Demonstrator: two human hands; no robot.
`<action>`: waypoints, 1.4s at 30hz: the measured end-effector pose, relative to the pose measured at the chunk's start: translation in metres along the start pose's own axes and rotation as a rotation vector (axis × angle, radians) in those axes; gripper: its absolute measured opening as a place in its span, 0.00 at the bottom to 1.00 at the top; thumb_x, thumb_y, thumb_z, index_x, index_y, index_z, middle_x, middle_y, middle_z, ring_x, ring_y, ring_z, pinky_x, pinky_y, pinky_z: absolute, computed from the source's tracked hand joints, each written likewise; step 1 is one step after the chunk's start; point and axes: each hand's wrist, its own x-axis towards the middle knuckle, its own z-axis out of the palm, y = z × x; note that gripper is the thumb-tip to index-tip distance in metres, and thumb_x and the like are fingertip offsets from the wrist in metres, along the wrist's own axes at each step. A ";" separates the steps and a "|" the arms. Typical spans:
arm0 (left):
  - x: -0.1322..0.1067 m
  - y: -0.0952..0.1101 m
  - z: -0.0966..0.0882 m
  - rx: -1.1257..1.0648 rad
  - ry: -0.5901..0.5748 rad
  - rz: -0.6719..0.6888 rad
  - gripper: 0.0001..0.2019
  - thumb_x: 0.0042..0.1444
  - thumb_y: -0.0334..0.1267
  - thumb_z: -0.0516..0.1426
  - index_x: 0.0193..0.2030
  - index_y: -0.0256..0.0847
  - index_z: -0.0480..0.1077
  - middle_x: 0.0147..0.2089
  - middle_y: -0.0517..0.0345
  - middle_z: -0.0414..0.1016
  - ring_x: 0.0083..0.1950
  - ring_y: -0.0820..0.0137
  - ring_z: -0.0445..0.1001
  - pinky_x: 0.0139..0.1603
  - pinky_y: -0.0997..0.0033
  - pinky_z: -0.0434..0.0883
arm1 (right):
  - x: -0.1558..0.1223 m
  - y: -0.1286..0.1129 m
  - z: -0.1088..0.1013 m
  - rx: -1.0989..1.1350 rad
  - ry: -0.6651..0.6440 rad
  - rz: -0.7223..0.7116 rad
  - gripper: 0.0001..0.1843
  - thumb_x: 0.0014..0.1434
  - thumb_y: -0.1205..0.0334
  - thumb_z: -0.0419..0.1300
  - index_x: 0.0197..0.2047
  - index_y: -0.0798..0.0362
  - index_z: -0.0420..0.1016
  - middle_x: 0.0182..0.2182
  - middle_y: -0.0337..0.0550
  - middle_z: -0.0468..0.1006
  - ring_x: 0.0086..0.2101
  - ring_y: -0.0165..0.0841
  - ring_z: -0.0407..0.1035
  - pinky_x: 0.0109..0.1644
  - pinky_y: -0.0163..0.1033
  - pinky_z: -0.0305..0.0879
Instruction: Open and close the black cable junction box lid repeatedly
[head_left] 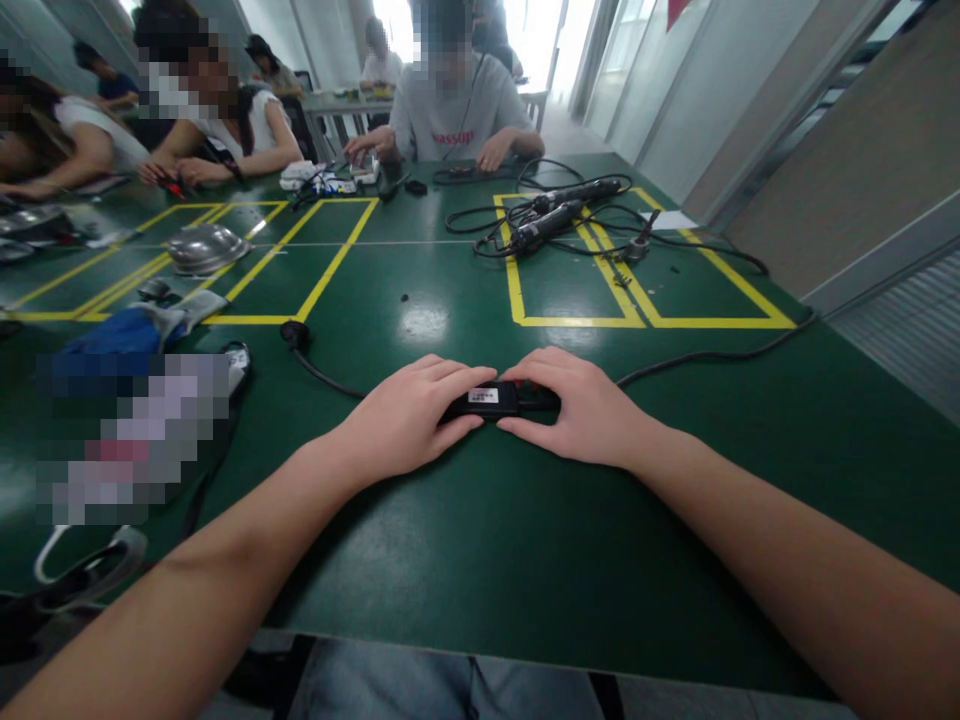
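A slim black tool with a white label [489, 398] lies flat on the green table [480, 540] right in front of me. My left hand [409, 415] covers its left end, fingers curled over it and thumb beneath. My right hand [583, 405] grips its right end the same way. A black cable [720, 352] leaves the tool under my right hand and runs off to the table's right edge. Another black cable with a round plug [296, 333] lies just left of my left hand.
Two black electric screwdrivers [559, 215] lie among tangled cables inside yellow-taped squares at the far right. A metal bowl-shaped part [204, 247] and a blue glove [124, 330] sit at the left. Several people are seated along the far and left edges.
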 end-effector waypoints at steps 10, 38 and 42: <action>-0.002 -0.003 -0.001 0.050 -0.010 -0.027 0.29 0.70 0.39 0.66 0.75 0.36 0.70 0.61 0.39 0.84 0.61 0.50 0.82 0.67 0.46 0.80 | 0.000 0.000 -0.001 -0.040 -0.030 -0.008 0.17 0.64 0.53 0.75 0.53 0.49 0.83 0.47 0.50 0.87 0.46 0.48 0.79 0.52 0.55 0.78; -0.001 -0.002 -0.007 0.046 0.044 0.057 0.19 0.75 0.39 0.61 0.69 0.37 0.76 0.59 0.43 0.85 0.57 0.54 0.83 0.63 0.50 0.82 | -0.001 -0.003 -0.004 -0.006 0.052 -0.116 0.14 0.69 0.58 0.69 0.56 0.51 0.82 0.48 0.50 0.91 0.43 0.45 0.85 0.51 0.51 0.81; 0.000 -0.002 -0.006 0.021 0.059 0.056 0.20 0.75 0.41 0.61 0.68 0.36 0.76 0.59 0.42 0.85 0.58 0.53 0.83 0.64 0.51 0.81 | -0.001 -0.003 -0.004 -0.019 0.076 -0.114 0.13 0.69 0.58 0.69 0.55 0.51 0.82 0.46 0.49 0.91 0.39 0.44 0.84 0.49 0.50 0.81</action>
